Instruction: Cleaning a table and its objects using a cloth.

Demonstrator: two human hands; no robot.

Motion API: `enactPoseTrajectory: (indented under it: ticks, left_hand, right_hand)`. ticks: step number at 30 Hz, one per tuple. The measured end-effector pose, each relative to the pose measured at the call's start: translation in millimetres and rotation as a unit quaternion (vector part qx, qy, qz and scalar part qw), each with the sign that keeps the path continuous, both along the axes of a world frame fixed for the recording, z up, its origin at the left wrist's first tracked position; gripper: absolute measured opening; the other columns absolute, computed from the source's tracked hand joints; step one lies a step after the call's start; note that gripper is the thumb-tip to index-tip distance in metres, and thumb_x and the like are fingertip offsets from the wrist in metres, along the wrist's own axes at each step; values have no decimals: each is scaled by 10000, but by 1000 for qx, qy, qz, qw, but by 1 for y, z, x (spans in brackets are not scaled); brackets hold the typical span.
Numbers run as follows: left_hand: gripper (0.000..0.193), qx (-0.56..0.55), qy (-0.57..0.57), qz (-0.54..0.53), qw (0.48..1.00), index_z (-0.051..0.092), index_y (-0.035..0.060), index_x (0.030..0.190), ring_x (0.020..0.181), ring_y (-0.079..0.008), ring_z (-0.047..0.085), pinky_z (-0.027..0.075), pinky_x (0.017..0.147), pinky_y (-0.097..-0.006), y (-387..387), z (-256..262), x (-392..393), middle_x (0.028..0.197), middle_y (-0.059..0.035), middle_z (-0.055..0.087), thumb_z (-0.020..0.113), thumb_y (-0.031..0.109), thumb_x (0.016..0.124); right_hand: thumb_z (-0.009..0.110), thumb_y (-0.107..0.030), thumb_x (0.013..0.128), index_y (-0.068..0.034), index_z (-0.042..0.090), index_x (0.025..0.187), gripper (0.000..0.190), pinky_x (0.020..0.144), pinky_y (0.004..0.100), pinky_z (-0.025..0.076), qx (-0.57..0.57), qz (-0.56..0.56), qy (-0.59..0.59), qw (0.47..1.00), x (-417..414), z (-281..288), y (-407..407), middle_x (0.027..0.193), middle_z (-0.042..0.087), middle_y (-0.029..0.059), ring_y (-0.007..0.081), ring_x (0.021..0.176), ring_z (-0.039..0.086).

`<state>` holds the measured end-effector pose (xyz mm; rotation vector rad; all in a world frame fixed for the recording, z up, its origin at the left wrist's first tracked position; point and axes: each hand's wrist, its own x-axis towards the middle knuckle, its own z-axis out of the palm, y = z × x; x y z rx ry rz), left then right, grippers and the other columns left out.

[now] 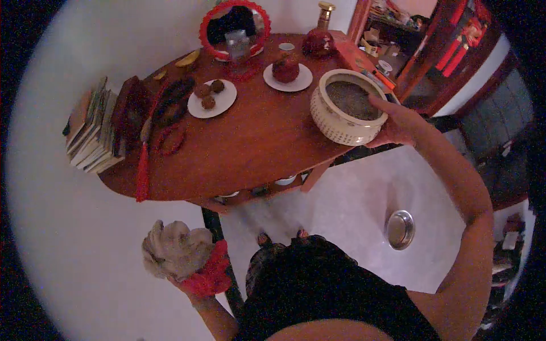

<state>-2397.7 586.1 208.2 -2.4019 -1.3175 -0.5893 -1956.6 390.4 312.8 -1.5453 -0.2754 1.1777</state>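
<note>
My right hand (396, 123) grips a cream ceramic pot (341, 130) by its right side, thumb over the rim. The pot bears dark writing, and grey, ash-like material fills much of it. It is at the right front of a brown wooden table (239, 145); I cannot tell whether its base rests there. Lower left, my left hand (181, 286) is mostly hidden behind a crumpled grey-beige cloth (175, 247) and a red cloth (211, 273), both held in it, away from the tabletop.
White plates hold several round brown items (208, 102) and a dark red fruit (286, 70). A red-framed mirror (204, 32) and a red bottle (320, 42) stand behind. Stacked books (100, 132) and a red tassel (143, 174) lie left. A metal bowl (400, 230) sits on the floor.
</note>
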Motion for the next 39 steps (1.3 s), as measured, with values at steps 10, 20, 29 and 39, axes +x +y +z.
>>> enactPoseTrajectory:
  ticks: [10,20,29,39]
  left_hand:
    - [818,-252,-172,-84,949,384,251,1377,1340,-234,275,186,1104,-505,-34,34,-25,1457,-12,323,616,609,680]
    - [868,-347,-299,-79,886,348,210,1386,1316,-291,291,232,1064,-526,-39,38,-25,1443,-67,320,609,634,676]
    - [915,-426,-415,-79,800,317,174,1395,1295,-343,306,273,1029,-546,-36,24,-39,1430,-117,318,603,657,672]
    - [971,-506,-515,-83,686,281,133,1404,1271,-400,322,319,990,-567,-33,15,-45,1415,-173,315,596,682,668]
  right_hand:
    - [581,-408,873,-73,354,1343,620,890,599,454,5,-13,-4,1000,-4,12,-3,1293,481,180,371,1141,522]
    - [588,-378,875,-43,391,1307,581,818,579,505,94,24,24,995,-50,23,67,1204,557,156,349,1060,581]
    - [559,-352,898,-103,391,1318,516,839,571,500,60,13,37,997,-71,21,106,1263,506,148,334,1119,543]
    - [581,-361,883,-93,397,1306,534,820,577,508,55,3,43,998,-72,9,115,1263,500,154,339,1122,534]
